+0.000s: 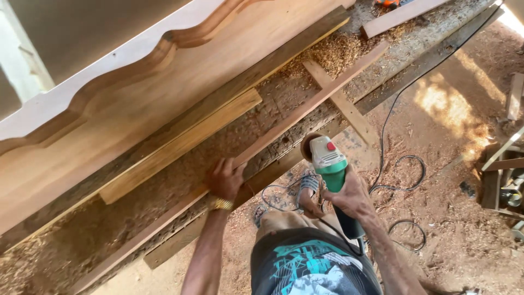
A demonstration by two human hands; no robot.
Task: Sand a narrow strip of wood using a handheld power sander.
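The long strip (284, 127) is bare reddish wood, matt. The far carved panel (136, 93) is smooth pale wood. The worktop (273, 109) is rough, worn timber under sawdust. The grinder (330, 161) is glossy green and grey plastic; the wristwatch (221, 204) is shiny yellow metal.

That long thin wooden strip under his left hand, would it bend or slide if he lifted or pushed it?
The long wooden strip is slender for its length, so it would probably sag if lifted by one end. Sawdust on the workbench may let it slide, which may be why the left hand presses it. It looks light.
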